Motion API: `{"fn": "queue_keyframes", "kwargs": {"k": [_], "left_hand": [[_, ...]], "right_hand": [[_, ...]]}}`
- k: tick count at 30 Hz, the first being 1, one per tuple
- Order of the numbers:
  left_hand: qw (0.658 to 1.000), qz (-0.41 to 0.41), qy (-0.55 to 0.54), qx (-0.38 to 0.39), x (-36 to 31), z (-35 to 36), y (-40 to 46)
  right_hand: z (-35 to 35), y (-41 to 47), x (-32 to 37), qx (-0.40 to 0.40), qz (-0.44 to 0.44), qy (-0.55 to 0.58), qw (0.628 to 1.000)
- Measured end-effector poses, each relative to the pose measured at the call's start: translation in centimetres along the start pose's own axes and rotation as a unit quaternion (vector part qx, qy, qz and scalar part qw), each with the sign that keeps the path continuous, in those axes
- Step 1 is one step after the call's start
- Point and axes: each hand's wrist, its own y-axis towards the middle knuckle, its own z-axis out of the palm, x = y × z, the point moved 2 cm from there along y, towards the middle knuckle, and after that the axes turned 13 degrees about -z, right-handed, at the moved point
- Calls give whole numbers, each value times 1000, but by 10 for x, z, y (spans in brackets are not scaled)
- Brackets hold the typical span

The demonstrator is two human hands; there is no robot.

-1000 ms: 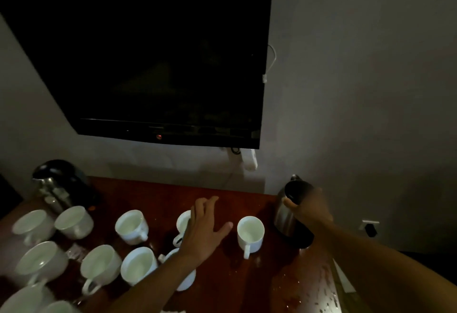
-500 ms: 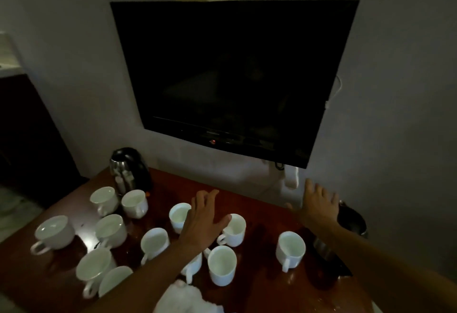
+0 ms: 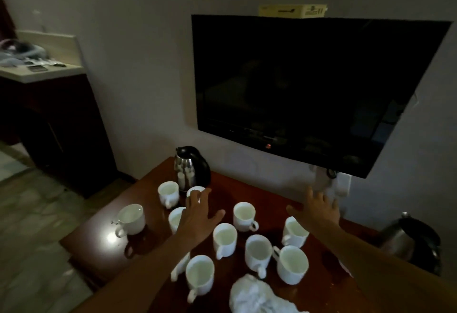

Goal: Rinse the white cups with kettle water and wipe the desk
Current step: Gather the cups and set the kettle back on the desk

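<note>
Several white cups stand on the dark red desk, among them one at the far left and one near the middle. My left hand hovers open over the cups, fingers spread, reaching toward the black and steel kettle at the back left. My right hand is open above the desk's back right, holding nothing. A second steel kettle stands at the right edge, apart from my right hand. A crumpled white cloth lies at the front.
A black wall-mounted TV hangs over the desk's back edge. A dark cabinet with a pale counter stands at the left. Tiled floor shows left of the desk. A wall socket sits below the TV.
My right hand let go of the right kettle and lifted away, open. My left hand moved toward the back-left kettle. The view swung left and up.
</note>
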Motion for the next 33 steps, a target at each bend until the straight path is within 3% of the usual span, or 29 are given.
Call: {"fn": "queue_keyframes", "kwargs": {"k": [4, 10, 19, 24, 33], "left_hand": [[998, -7, 51, -28, 57, -30, 5], [997, -21, 45, -59, 120, -37, 18], [999, -18, 31, -41, 132, -21, 2], [998, -58, -30, 1, 143, 3, -19], [991, -125, -29, 21, 181, 34, -38]], "right_hand": [[5, -4, 43, 3, -5, -4, 1000], [5, -7, 96, 4, -32, -6, 999], [40, -28, 129, 21, -74, 0, 997], [75, -49, 146, 49, -98, 50, 993], [113, -77, 215, 52, -208, 49, 976]]}}
